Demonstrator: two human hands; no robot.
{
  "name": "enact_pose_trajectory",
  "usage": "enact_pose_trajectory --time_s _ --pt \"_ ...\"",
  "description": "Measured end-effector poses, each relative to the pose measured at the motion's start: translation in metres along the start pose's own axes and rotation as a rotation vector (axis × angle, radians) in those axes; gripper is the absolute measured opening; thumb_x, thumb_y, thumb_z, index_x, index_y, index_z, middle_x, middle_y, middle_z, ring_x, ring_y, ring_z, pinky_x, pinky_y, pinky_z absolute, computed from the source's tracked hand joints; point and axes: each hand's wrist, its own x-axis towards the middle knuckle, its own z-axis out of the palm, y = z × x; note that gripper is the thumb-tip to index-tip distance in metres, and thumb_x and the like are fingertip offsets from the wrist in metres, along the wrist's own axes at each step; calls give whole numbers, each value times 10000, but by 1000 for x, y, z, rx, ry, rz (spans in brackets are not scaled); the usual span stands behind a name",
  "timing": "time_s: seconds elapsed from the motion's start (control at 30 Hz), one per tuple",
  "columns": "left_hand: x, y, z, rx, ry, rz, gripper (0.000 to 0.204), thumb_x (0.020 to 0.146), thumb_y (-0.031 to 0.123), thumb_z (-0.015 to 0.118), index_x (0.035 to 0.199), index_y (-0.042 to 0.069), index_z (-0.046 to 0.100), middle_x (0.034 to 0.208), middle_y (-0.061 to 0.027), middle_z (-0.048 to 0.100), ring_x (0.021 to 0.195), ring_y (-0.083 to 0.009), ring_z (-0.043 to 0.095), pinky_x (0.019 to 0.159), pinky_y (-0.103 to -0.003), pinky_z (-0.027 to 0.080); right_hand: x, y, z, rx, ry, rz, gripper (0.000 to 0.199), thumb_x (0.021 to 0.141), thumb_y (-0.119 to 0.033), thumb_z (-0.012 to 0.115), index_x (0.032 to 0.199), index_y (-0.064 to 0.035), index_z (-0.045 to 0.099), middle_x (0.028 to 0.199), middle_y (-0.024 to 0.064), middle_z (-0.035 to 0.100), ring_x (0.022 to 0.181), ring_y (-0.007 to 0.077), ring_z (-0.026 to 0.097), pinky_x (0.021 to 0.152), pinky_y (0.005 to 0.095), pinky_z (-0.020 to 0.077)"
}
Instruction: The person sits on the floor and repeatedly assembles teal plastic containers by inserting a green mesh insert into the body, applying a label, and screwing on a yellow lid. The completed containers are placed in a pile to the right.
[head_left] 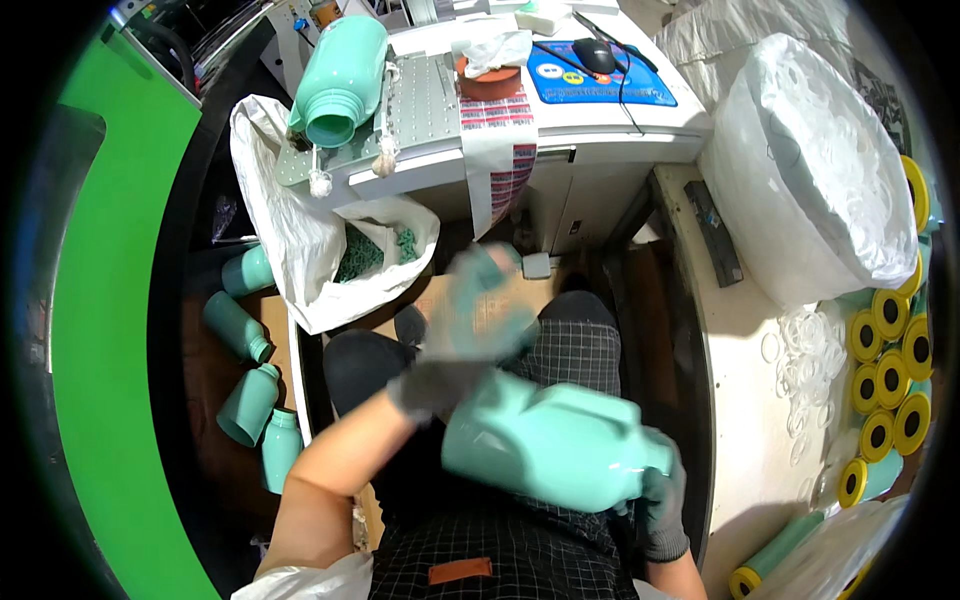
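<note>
A shiny teal plastic jug (545, 450) with a moulded handle lies across my lap, its neck pointing right. Wrapped round that neck is my right hand (662, 505), in a grey glove. My left hand (480, 310), gloved as well, hovers over my knees just beyond the jug's base. Motion smears its fingers, so I cannot make out their shape or anything in them. Another teal jug (345, 75) rests on the perforated metal plate (425, 110) at the far left of the bench, mouth toward me.
A white sack (265, 200) holding green scraps hangs below the plate. Several teal bottles (250, 405) lie at left. A label strip (500, 150) droops off the bench near a mouse (594, 55). At right are a bag (800, 180) of white rings, loose rings (805, 350) and yellow-rimmed containers (890, 380).
</note>
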Motion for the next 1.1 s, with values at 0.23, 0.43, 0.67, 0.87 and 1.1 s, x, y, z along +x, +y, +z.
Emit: enact_pose_trajectory --time_s 0.23,0.43,0.67,0.87,1.1 --pt "144 -181 -48 101 193 -582 730 823 295 866 1371 -49 529 1239 -177 660 1172 -230 608 966 -314 489 48 0 -3 -381 367 -679 1156 821 -487 829 1624 26 174 1564 210 395 1424 319 438 1155 447 403" --pt "121 -101 -9 -55 420 -62 646 842 211 842 1373 -5 544 1279 -171 659 1178 -217 642 1009 -342 521 49 13 -3 -455 295 -701 1256 817 -533 830 1650 23 72 1608 240 355 1454 337 428 1190 482 366" --pt "143 -108 -15 331 370 46 440 827 136 803 1247 49 706 1226 -196 717 1113 -296 724 977 -376 557 49 17 4 -342 262 -696 1171 777 -255 875 1645 5 131 1528 225 451 1363 322 526 1138 452 450" --pt "138 -96 -14 136 332 -132 245 841 122 830 1063 36 769 1007 -132 765 886 -160 740 845 -297 583 48 33 16 -317 285 -757 1184 760 -266 916 1633 28 172 1524 224 463 1331 302 553 1105 445 486" --pt "82 -95 -5 431 580 179 218 775 8 835 968 -1 734 1167 -90 589 968 -208 629 866 -310 536 48 57 18 -444 362 -818 1150 757 -304 906 1634 11 231 1577 210 443 1366 295 537 1127 429 457"
